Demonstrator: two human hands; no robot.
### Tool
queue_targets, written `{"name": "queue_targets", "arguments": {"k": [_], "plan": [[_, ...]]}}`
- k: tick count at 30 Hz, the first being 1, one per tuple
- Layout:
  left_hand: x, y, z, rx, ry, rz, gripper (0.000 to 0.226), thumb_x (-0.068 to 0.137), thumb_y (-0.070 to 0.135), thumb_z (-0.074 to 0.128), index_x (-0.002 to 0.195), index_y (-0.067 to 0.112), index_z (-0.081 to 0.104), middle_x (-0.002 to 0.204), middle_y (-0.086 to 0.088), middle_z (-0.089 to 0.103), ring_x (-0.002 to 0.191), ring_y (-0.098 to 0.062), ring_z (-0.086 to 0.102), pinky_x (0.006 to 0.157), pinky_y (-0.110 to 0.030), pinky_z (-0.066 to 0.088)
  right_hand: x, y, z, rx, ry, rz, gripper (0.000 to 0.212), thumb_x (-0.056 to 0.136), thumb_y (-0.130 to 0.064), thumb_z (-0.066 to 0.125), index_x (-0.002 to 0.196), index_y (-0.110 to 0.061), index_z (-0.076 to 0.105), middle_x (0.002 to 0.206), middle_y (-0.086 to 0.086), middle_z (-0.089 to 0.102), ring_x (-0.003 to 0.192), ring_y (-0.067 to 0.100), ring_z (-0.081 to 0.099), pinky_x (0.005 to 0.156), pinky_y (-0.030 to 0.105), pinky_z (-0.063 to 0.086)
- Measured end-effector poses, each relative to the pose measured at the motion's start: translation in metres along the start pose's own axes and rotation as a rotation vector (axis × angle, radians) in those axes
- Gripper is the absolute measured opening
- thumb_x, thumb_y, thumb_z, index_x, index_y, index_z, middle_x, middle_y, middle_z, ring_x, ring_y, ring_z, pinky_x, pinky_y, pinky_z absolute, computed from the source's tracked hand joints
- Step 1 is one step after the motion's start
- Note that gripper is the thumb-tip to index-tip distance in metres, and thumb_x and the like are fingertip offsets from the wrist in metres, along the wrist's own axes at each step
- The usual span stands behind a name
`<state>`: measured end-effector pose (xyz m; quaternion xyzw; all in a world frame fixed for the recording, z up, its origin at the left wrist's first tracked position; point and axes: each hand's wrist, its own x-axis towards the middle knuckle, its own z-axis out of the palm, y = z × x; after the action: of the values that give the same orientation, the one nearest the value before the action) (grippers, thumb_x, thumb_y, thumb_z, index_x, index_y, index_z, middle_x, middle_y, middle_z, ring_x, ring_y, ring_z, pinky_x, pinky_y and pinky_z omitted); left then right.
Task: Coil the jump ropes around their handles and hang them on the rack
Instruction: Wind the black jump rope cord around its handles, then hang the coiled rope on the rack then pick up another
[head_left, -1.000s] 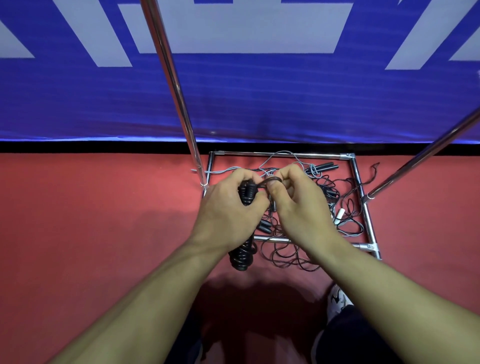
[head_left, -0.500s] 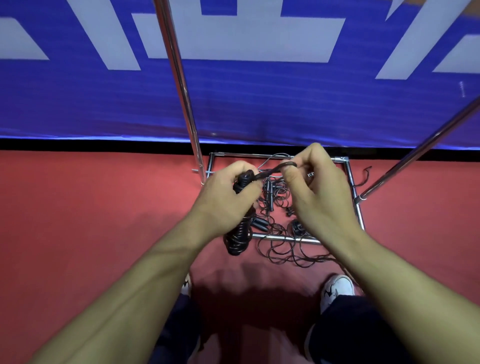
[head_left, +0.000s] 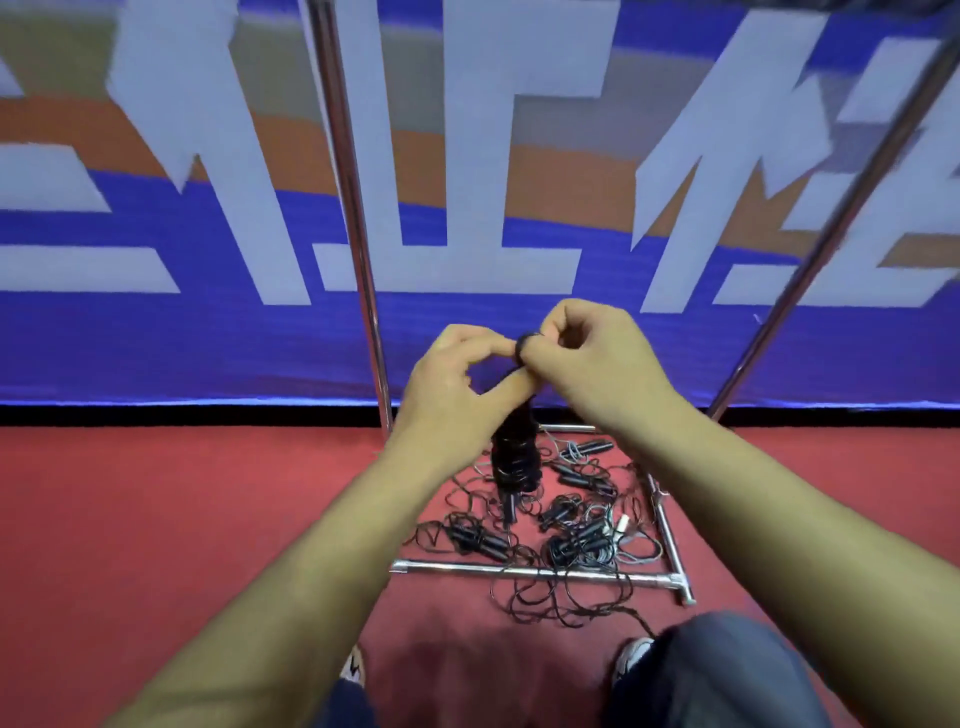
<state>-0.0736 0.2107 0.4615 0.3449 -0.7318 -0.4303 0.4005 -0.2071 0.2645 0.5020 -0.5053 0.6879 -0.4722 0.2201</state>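
Observation:
A black jump rope coiled around its handles (head_left: 514, 457) hangs down from my two hands at chest height. My left hand (head_left: 457, 389) grips the top of the bundle. My right hand (head_left: 587, 358) pinches a small loop of the cord (head_left: 524, 343) right beside the left fingers. Below, several loose black jump ropes (head_left: 566, 535) lie tangled on the red floor inside the rack's base frame (head_left: 519, 570). The rack's chrome uprights (head_left: 358, 249) rise on either side of my hands.
A blue banner with white and orange lettering (head_left: 156, 338) stands just behind the rack. A second chrome pole (head_left: 831, 228) slants up at the right. My shoes (head_left: 631, 660) and knees are at the bottom, close to the frame's front bar.
Both hands have risen with the coiled rope, from low over the floor pile to in front of the banner. The camera has tilted upward.

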Motion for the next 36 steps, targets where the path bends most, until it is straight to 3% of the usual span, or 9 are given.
{"name": "queue_targets", "arguments": {"k": [4, 6, 9, 13, 19, 23, 27, 31, 36], "plan": [[0.016, 0.039, -0.017, 0.154, 0.132, 0.111, 0.016, 0.081, 0.033, 0.079, 0.078, 0.045, 0.069, 0.093, 0.014, 0.058, 0.098, -0.018, 0.058, 0.085, -0.034, 0.050, 0.009, -0.040, -0.024, -0.139, -0.002, -0.086, 0.021, 0.082, -0.025, 0.072, 0.068, -0.020, 0.056, 0.058, -0.008, 0.060, 0.046, 0.000, 0.045, 0.048, 0.014, 0.033], [0.023, 0.056, -0.026, 0.236, 0.198, 0.115, 0.003, 0.083, 0.034, 0.076, 0.082, 0.036, 0.075, 0.085, 0.016, 0.064, 0.087, -0.014, 0.058, 0.083, -0.036, 0.051, 0.016, -0.060, -0.035, -0.235, 0.023, -0.156, 0.024, 0.083, -0.030, 0.073, 0.069, -0.022, 0.055, 0.059, -0.012, 0.057, 0.049, -0.002, 0.047, 0.048, 0.011, 0.035], [0.034, 0.081, -0.038, 0.294, 0.232, 0.046, 0.009, 0.087, 0.040, 0.071, 0.080, 0.035, 0.074, 0.066, 0.019, 0.069, 0.073, -0.006, 0.063, 0.077, -0.030, 0.051, 0.025, -0.083, -0.042, -0.350, 0.052, -0.231, 0.025, 0.086, -0.035, 0.072, 0.072, -0.024, 0.054, 0.066, -0.011, 0.060, 0.058, 0.001, 0.051, 0.050, 0.012, 0.036], [0.058, 0.095, -0.053, 0.321, 0.219, -0.033, 0.013, 0.094, 0.039, 0.063, 0.082, 0.034, 0.066, 0.078, 0.016, 0.072, 0.087, -0.009, 0.067, 0.079, -0.031, 0.050, 0.048, -0.104, -0.038, -0.374, 0.089, -0.271, 0.019, 0.086, -0.034, 0.073, 0.075, -0.025, 0.060, 0.069, -0.008, 0.069, 0.068, 0.009, 0.066, 0.068, 0.029, 0.054], [0.097, 0.114, -0.066, 0.081, 0.225, -0.106, 0.014, 0.101, 0.029, 0.050, 0.096, 0.024, 0.062, 0.081, 0.013, 0.073, 0.086, -0.017, 0.068, 0.078, -0.037, 0.054, 0.085, -0.137, -0.035, -0.404, 0.189, -0.356, 0.007, 0.091, -0.030, 0.068, 0.092, -0.025, 0.072, 0.072, -0.013, 0.065, 0.072, 0.007, 0.059, 0.076, 0.026, 0.050], [0.132, 0.138, -0.075, 0.032, 0.272, -0.098, 0.019, 0.103, 0.034, 0.045, 0.098, 0.023, 0.060, 0.089, 0.006, 0.069, 0.081, -0.017, 0.062, 0.066, -0.033, 0.046, 0.118, -0.163, -0.037, -0.419, 0.296, -0.423, 0.013, 0.094, -0.026, 0.064, 0.099, -0.023, 0.076, 0.087, -0.008, 0.075, 0.074, 0.005, 0.058, 0.072, 0.022, 0.042], [0.174, 0.156, -0.087, -0.040, 0.346, -0.099, 0.026, 0.090, 0.046, 0.044, 0.091, 0.027, 0.062, 0.091, -0.005, 0.070, 0.086, -0.031, 0.070, 0.080, -0.052, 0.058, 0.154, -0.194, -0.035, -0.485, 0.383, -0.495, 0.015, 0.092, -0.024, 0.062, 0.092, -0.023, 0.077, 0.083, 0.000, 0.075, 0.080, 0.021, 0.067, 0.075, 0.034, 0.055], [0.197, 0.155, -0.093, -0.023, 0.385, -0.087, 0.027, 0.097, 0.038, 0.044, 0.081, 0.021, 0.058, 0.082, -0.002, 0.063, 0.085, -0.029, 0.067, 0.082, -0.051, 0.058, 0.182, -0.207, -0.026, -0.656, 0.389, -0.500, 0.020, 0.087, -0.008, 0.059, 0.084, -0.019, 0.075, 0.076, 0.006, 0.072, 0.072, 0.028, 0.063, 0.066, 0.036, 0.056], [0.207, 0.135, -0.086, -0.007, 0.360, -0.142, 0.032, 0.100, 0.034, 0.045, 0.082, 0.015, 0.063, 0.085, -0.010, 0.068, 0.083, -0.035, 0.067, 0.082, -0.049, 0.058, 0.194, -0.198, -0.019, -0.809, 0.340, -0.438, 0.018, 0.087, -0.003, 0.058, 0.086, -0.015, 0.072, 0.084, 0.005, 0.069, 0.078, 0.025, 0.058, 0.060, 0.028, 0.036]]}}
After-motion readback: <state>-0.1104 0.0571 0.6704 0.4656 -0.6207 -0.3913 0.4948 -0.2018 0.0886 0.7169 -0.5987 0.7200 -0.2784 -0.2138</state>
